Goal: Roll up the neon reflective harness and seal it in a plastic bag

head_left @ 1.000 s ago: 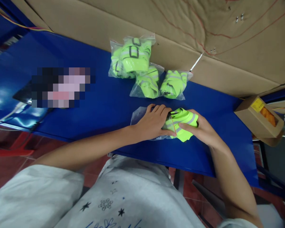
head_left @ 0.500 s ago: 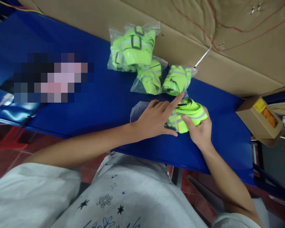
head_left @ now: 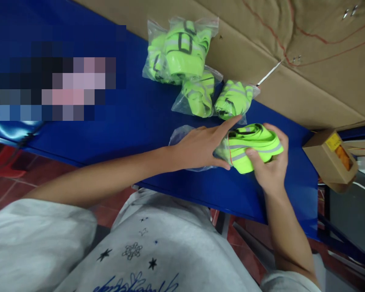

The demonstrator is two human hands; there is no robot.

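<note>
My right hand point(head_left: 269, 166) grips a folded neon-green reflective vest point(head_left: 255, 144) from its right side, just above the blue table point(head_left: 134, 121). My left hand point(head_left: 200, 146) holds the mouth of a clear plastic bag point(head_left: 178, 136) that lies flat under it. The thumb and outstretched index finger spread around the vest's left end, which sits at the bag's opening.
Three bagged green vests point(head_left: 182, 50) point(head_left: 199, 95) point(head_left: 234, 99) lie beyond my hands against a big cardboard sheet point(head_left: 307, 56). A small cardboard box point(head_left: 330, 156) stands at the table's right end. A blurred patch point(head_left: 57, 85) covers the table's left. My white shirt point(head_left: 158, 251) fills the foreground.
My right hand has pulled the vest a little to the right and up. My left index finger stretched out over the vest's left end. The view has shifted slightly.
</note>
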